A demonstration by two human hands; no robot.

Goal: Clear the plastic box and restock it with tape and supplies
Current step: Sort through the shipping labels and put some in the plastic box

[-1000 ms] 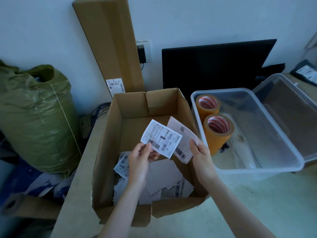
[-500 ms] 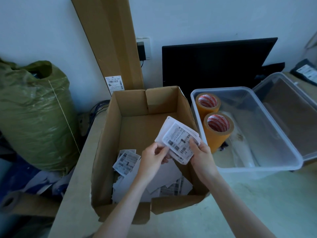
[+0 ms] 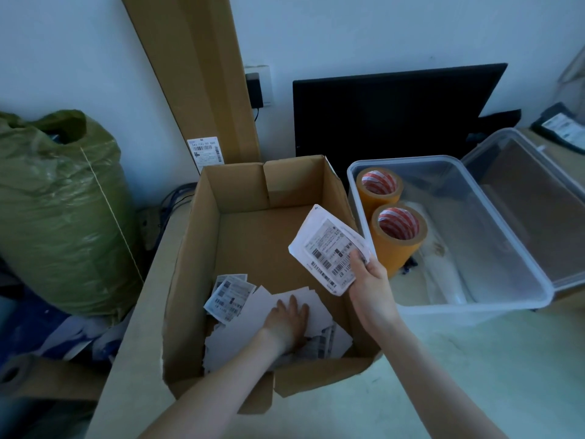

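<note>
You see a matt cardboard carton (image 3: 196, 264), printed paper labels (image 3: 329, 248), a clear smooth plastic box (image 3: 512, 248), glossy amber tape rolls (image 3: 389, 248) and a shiny crinkled green bag (image 3: 60, 210).

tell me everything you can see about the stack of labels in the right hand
The stack of labels is a few white paper slips printed with black barcodes and small text, fanned slightly and tilted. The right hand pinches its lower right corner, holding it above the cardboard box, beside the tape rolls.
</note>
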